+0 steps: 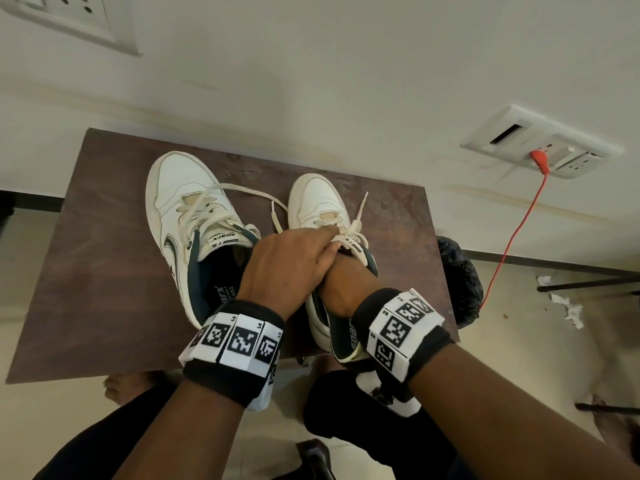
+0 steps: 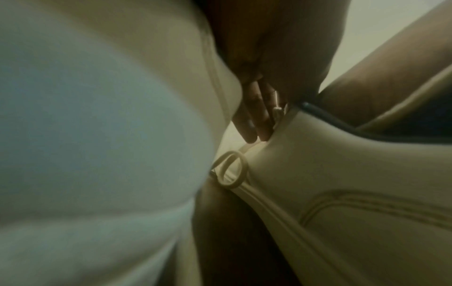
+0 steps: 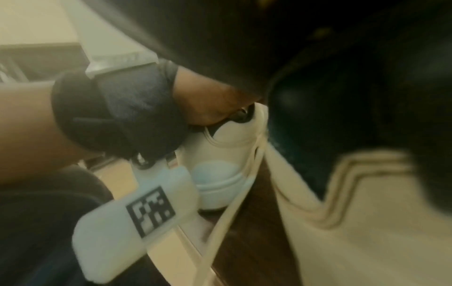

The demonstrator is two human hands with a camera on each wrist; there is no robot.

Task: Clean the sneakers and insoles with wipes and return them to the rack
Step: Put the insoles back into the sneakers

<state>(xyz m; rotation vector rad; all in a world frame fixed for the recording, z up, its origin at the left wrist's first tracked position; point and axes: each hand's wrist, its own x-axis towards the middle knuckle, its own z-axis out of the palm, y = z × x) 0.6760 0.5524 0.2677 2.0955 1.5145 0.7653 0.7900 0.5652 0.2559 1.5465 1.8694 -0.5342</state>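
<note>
Two white sneakers sit on a brown table [image 1: 104, 271]. The left hand [image 1: 287, 261] grips the right sneaker's [image 1: 318, 206] tongue and laces. The right hand [image 1: 343, 285] reaches inside that sneaker, its fingers hidden, so its grip cannot be told.

The right hand [image 1: 341, 285] reaches inside the right sneaker [image 1: 320, 206], its fingers hidden, so its grip cannot be told. The left hand [image 1: 289, 261] covers that shoe's tongue. Both wrist views are blurred.

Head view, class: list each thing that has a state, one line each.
Left sneaker: upright on the table, laces loosened.
Right sneaker: on the table, both hands at it.
Left hand: grips the tongue.
Right hand: reaches inside; fingers hidden.
Red plug: in socket.
</note>
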